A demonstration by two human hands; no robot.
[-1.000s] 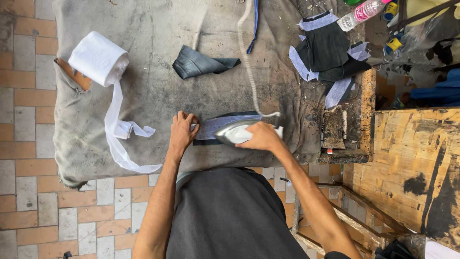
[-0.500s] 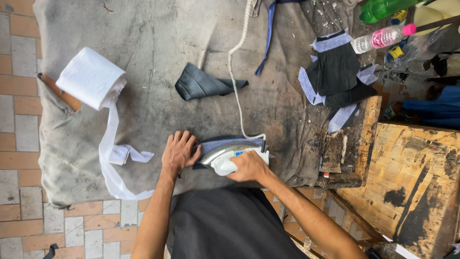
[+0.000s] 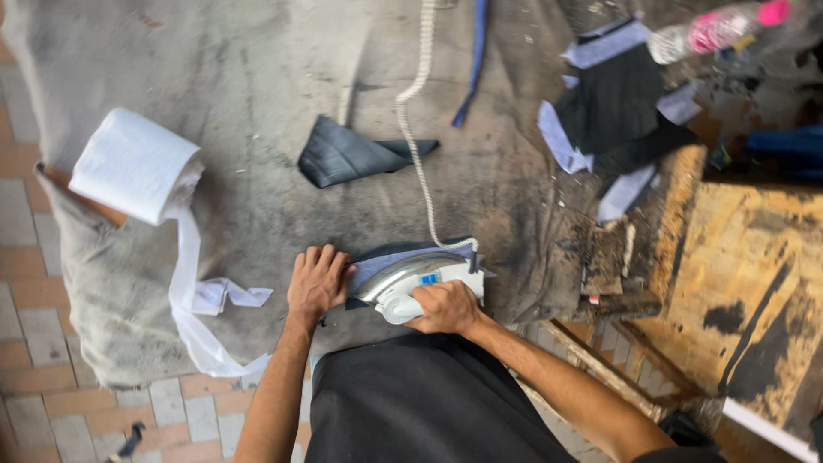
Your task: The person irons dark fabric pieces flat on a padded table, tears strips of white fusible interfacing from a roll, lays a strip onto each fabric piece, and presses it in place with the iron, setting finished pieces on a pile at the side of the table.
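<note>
My right hand (image 3: 444, 307) grips the handle of a white and silver clothes iron (image 3: 417, 277) resting on a small dark piece of fabric with a pale lining (image 3: 367, 267). My left hand (image 3: 316, 280) lies flat, fingers spread, pressing the left end of that fabric onto the grey padded ironing cloth (image 3: 257, 129). The iron's white braided cord (image 3: 415, 129) runs up across the cloth to the far edge.
A roll of white lining strip (image 3: 135, 165) sits at the left, its tail (image 3: 193, 300) trailing down. A folded dark fabric piece (image 3: 343, 154) lies mid-cloth. More dark and pale pieces (image 3: 613, 107), a plastic bottle (image 3: 716, 30) and a worn wooden bench (image 3: 754, 274) are at right.
The view has shifted so that the hands, iron and fabric sit lower in the frame. My left hand stays pressed on the fabric and my right hand keeps its grip on the iron.
</note>
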